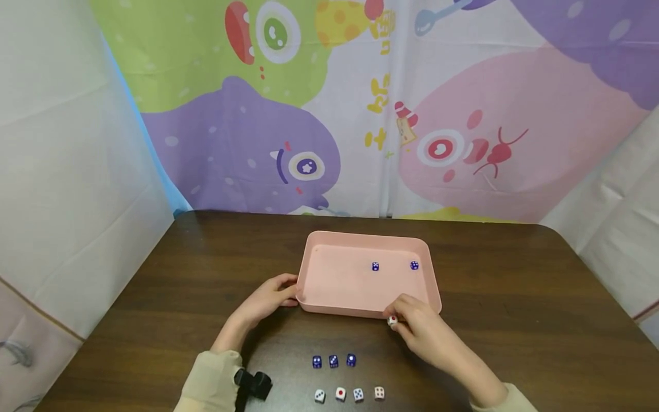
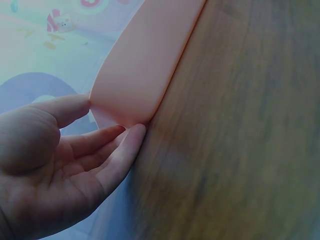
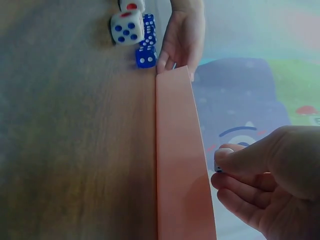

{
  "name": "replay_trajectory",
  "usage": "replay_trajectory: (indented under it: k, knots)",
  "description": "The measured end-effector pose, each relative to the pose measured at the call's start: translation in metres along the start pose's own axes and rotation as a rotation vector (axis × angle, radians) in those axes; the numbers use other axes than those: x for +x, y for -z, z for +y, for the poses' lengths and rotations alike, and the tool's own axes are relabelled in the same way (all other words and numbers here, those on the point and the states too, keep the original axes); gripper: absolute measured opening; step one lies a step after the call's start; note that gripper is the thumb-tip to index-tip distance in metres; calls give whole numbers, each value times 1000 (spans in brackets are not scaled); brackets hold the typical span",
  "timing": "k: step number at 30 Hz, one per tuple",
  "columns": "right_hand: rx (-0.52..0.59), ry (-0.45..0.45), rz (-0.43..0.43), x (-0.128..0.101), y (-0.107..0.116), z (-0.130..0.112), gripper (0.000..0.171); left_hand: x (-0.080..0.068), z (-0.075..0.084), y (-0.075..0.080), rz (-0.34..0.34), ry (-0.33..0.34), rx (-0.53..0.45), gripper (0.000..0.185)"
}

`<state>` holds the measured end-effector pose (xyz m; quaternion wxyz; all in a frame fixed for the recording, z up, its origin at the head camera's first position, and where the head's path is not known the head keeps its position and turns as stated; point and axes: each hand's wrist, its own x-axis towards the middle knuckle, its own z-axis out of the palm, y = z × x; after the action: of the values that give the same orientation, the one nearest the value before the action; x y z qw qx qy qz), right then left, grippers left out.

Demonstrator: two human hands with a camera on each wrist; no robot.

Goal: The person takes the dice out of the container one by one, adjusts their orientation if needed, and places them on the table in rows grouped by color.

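A pink tray [image 1: 432, 286] sits mid-table with two blue dice [image 1: 375, 266] [image 1: 414, 265] inside. My left hand [image 1: 268, 297] holds the tray's near left corner [image 2: 115, 112], thumb on the rim and fingers against the wall. My right hand [image 1: 419, 323] is at the tray's near right edge and pinches a white die [image 1: 392, 320] between thumb and fingers; in the right wrist view the die [image 3: 218, 167] is mostly hidden by the thumb, beside the tray wall [image 3: 180, 165].
Nearer to me lie a row of three blue dice [image 1: 333, 361] and a row of several white dice [image 1: 349, 394]. A black strap piece [image 1: 252, 384] sits by my left sleeve. The dark wooden table [image 1: 515, 297] is backed by a cartoon curtain.
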<state>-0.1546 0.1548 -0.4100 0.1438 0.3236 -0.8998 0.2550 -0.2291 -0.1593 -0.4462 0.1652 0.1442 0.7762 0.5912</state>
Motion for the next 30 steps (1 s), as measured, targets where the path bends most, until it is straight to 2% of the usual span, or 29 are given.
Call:
replay_trajectory:
  k: [10, 30]
  knots:
    - [18, 4, -50, -18, 7, -12, 20, 0, 0, -2, 3, 8, 0, 41]
    - [86, 2, -297, -33, 11, -22, 20, -1, 1, 0, -5, -6, 4, 40]
